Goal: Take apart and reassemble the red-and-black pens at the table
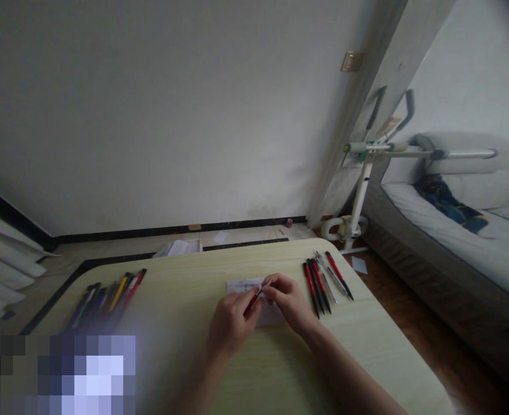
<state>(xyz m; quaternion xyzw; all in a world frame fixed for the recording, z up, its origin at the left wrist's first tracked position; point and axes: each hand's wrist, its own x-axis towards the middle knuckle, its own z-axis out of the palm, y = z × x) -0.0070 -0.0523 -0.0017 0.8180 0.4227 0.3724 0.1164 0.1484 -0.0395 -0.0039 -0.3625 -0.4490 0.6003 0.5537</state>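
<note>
My left hand point(236, 314) is closed around a slim red pen point(254, 299) over the middle of the table. With thumb and fingertips pinched together, my right hand point(285, 297) grips the pen's upper end; any small part between those fingers is too small to make out. Under both hands lies a white sheet of paper point(268, 314) with marks near its top, partly covered by them. To the right of my right hand, several red-and-black pens point(319, 286) and a few clear or silver ones point(332, 275) lie side by side.
On the table's left side lies a bunch of coloured pens point(107, 294), partly blurred. The pale wooden table point(180, 369) has a rounded far edge. Beyond it stand a wall point(172, 115), white exercise equipment point(360, 190) and a grey sofa point(466, 230). Papers point(178, 248) sit on the floor.
</note>
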